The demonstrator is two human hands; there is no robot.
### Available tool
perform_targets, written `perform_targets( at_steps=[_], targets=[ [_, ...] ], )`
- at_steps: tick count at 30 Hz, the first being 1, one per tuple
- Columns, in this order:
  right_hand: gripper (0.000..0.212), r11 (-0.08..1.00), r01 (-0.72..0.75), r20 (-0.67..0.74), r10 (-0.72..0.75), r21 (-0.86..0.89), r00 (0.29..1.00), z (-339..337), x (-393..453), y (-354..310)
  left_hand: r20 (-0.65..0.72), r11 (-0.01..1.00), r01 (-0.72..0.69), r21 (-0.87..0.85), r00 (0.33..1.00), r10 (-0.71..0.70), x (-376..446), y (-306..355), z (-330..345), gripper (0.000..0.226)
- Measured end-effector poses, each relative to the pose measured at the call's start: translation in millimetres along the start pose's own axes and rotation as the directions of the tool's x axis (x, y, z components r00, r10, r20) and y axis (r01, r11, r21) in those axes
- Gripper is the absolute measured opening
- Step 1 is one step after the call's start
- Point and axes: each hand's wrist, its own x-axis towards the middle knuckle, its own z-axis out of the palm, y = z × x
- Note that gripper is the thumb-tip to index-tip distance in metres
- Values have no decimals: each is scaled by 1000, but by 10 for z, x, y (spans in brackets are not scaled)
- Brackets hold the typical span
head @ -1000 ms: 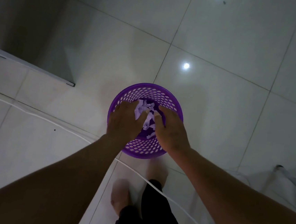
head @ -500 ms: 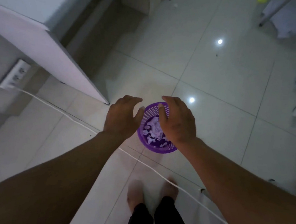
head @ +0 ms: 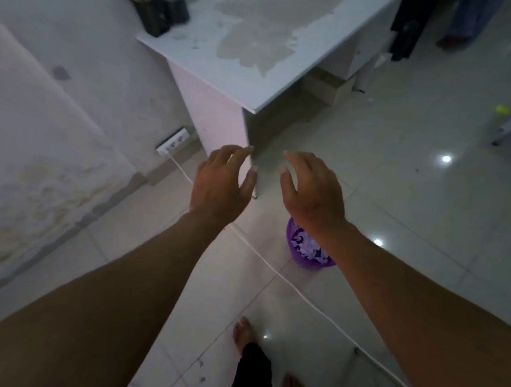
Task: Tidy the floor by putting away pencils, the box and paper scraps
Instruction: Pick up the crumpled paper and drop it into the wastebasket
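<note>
Below, both hands hung in the air with nothing in them. The left hand [head: 220,183] had its fingers spread and only slightly bent, and the right hand [head: 310,192] matched it, fingers loose and apart, palm down. They were side by side with a gap between them, in front of the near corner of a white desk [head: 260,69]. Under the right wrist, on the tiled floor [head: 418,209], stood a purple basket [head: 307,254], partly hidden by that forearm. Pale paper scraps [head: 308,246] lay inside it. A white cable [head: 286,280] ran across the floor from a wall socket [head: 173,145] at the left, passing just near of the basket. At the far left corner of the desk stood a dark holder [head: 154,12] with blurred sticks in it, perhaps pencils. Bare feet [head: 244,332] showed at the near edge.
</note>
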Motion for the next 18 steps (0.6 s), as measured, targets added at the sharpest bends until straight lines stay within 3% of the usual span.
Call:
perform_targets(
  at_steps=[3,9,18],
  targets=[
    [45,997,67,20,-68,36,997,-180,-119,-443,-35,997,18,72,999,-16,-335,-152,-512,44],
    [33,973,207,50,-213,100,976,-249,-413,-1394,-132,984,107,145,987,-87,-1117,-582,-1378,44],
    [35,885,416,136,-447,208,884,257,-955,-3081,-210,932,324,162,934,-289,-2689,-1735,-2238,45]
  ],
)
